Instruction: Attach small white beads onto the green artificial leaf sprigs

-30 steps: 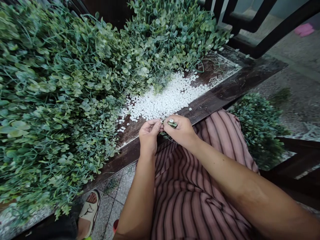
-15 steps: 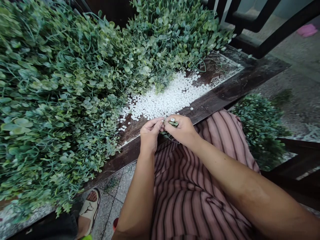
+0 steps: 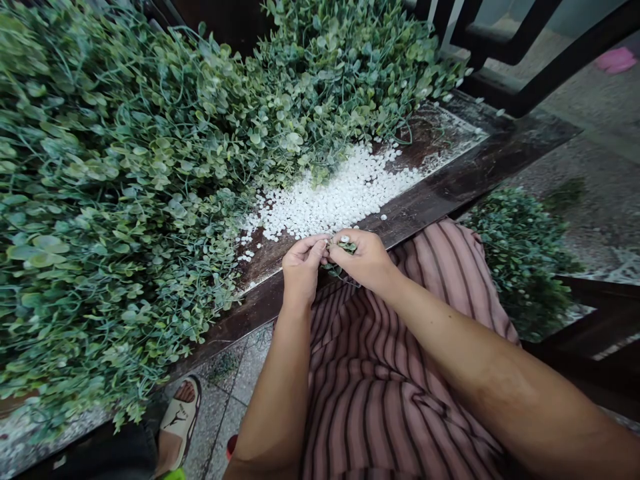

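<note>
Big mound of faux greenery (image 3: 125,180) covers most of the counter (image 3: 440,180): thin wiry stems, small round plastic leaves, matte grey-green, tangled. It spills over the near edge at left.

Counter is dark wood, worn, white dust smeared on the far right end. Long plank shape, running from lower left to upper right. The near edge is a thick dark rail, bare from the hands out to the right corner.

Heap of white beads (image 3: 340,193) lies on the counter between the greenery and the near edge: small, rounded, pebble-like, spread in a flat fan. A few strays sit close to the rail.

Second, smaller clump of greenery (image 3: 520,260) sits down on the floor at right, beyond the striped fabric lap (image 3: 390,373). Dark railing bars (image 3: 530,67) cross the top right. A sandalled foot (image 3: 177,420) is at bottom left on grey tiled floor.

Open room: bare strip of wood between beads and rail, plus the clear counter end at upper right. Left side is fully blocked by foliage.

Left hand (image 3: 300,267) and right hand (image 3: 367,257) meet just over the near rail, in front of the beads. Both are pinched on one small sprig (image 3: 341,248): left fingers clenched on its left end, right fingers grasping the leafy part, with one white bead on top. Sprig's long axis runs roughly left-right, between the two hands; which end is the tip I cannot tell, mostly hidden by the fingers.
</note>
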`<state>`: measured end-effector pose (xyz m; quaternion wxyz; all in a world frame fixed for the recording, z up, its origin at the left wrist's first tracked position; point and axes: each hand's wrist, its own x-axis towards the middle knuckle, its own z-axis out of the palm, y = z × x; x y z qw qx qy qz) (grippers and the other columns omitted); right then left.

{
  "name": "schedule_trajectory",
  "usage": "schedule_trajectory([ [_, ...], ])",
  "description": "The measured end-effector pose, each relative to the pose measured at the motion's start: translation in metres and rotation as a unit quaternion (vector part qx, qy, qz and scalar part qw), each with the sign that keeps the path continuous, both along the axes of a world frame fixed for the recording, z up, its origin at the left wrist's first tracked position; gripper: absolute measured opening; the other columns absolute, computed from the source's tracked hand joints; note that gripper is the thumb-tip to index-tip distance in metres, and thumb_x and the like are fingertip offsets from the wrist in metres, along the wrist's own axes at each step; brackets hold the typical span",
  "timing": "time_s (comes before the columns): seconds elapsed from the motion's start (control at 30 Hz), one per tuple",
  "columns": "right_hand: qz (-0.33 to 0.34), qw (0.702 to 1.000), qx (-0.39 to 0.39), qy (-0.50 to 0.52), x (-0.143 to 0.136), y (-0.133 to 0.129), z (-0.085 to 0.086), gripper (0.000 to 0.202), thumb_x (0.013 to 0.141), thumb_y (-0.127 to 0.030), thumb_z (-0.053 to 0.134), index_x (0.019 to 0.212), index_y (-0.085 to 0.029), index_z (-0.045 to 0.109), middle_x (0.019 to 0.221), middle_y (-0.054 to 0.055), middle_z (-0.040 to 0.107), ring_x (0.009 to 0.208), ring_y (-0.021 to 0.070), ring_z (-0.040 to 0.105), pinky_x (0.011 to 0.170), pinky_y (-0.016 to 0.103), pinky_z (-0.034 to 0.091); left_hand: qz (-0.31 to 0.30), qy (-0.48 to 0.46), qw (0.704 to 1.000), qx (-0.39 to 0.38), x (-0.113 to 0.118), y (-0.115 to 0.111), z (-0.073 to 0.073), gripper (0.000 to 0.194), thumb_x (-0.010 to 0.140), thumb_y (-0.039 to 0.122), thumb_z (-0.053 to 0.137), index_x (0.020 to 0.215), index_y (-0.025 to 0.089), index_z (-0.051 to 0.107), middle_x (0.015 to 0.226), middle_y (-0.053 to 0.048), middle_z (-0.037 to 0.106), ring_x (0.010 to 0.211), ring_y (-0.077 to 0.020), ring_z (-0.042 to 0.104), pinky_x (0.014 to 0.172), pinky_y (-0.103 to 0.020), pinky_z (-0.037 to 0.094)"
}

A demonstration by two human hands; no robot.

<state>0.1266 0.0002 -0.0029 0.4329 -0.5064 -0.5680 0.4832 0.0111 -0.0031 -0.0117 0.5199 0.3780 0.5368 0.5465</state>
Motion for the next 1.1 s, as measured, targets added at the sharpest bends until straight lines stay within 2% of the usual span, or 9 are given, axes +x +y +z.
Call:
schedule_trajectory([
  [0.3,-0.010,0.997,-0.044,0.058,-0.0034,0.0011,-0.0079,0.017,0.070,-0.027,0.048,0.061,-0.015,0.055,0.056,-0.002,0.053,0.052,0.0083,0.046,0.054,0.021,0.040,-0.013,-0.014,1.000,0.015,0.0001,-0.0013,-0.0026,0.016,0.064,0.030,0.069,0.074,0.017,0.069,0.061,0.001,0.062,0.050,-0.0046,0.047,0.050,-0.017,0.039],
  [0.47,-0.009,0.996,-0.056,0.071,-0.0031,0.0017,-0.0066,0.017,0.070,-0.027,0.049,0.060,-0.014,0.055,0.057,-0.001,0.053,0.052,0.0088,0.048,0.054,0.022,0.042,-0.009,0.002,1.000,0.015,-0.0006,-0.0021,-0.0035,0.016,0.064,0.030,0.069,0.075,0.017,0.069,0.065,-0.001,0.065,0.052,-0.0060,0.050,0.052,-0.019,0.041],
  [0.73,-0.013,0.997,-0.043,0.062,-0.0021,0.0007,-0.0062,0.017,0.071,-0.026,0.048,0.060,-0.014,0.053,0.057,-0.001,0.052,0.055,0.0093,0.047,0.058,0.023,0.042,0.009,0.019,1.000,0.008,0.0019,-0.0014,-0.0017,0.014,0.061,0.026,0.070,0.071,0.017,0.070,0.065,-0.002,0.067,0.053,-0.0073,0.053,0.053,-0.021,0.043],
  [0.9,-0.016,0.997,-0.035,0.070,-0.0039,0.0007,-0.0087,0.017,0.071,-0.027,0.049,0.062,-0.014,0.053,0.060,0.000,0.054,0.058,0.0104,0.049,0.060,0.024,0.043,0.037,0.002,0.999,0.000,0.0059,-0.0004,-0.0006,0.014,0.058,0.024,0.071,0.070,0.016,0.071,0.062,-0.001,0.067,0.052,-0.0073,0.054,0.055,-0.021,0.046],
  [1.1,-0.010,0.996,-0.033,0.080,-0.0027,0.0028,-0.0063,0.016,0.072,-0.027,0.051,0.062,-0.014,0.053,0.061,0.001,0.056,0.058,0.0110,0.051,0.061,0.025,0.045,0.040,-0.022,0.999,-0.018,0.0054,0.0009,0.0003,0.018,0.056,0.025,0.073,0.071,0.016,0.071,0.064,-0.001,0.067,0.055,-0.0082,0.056,0.058,-0.023,0.047],
])
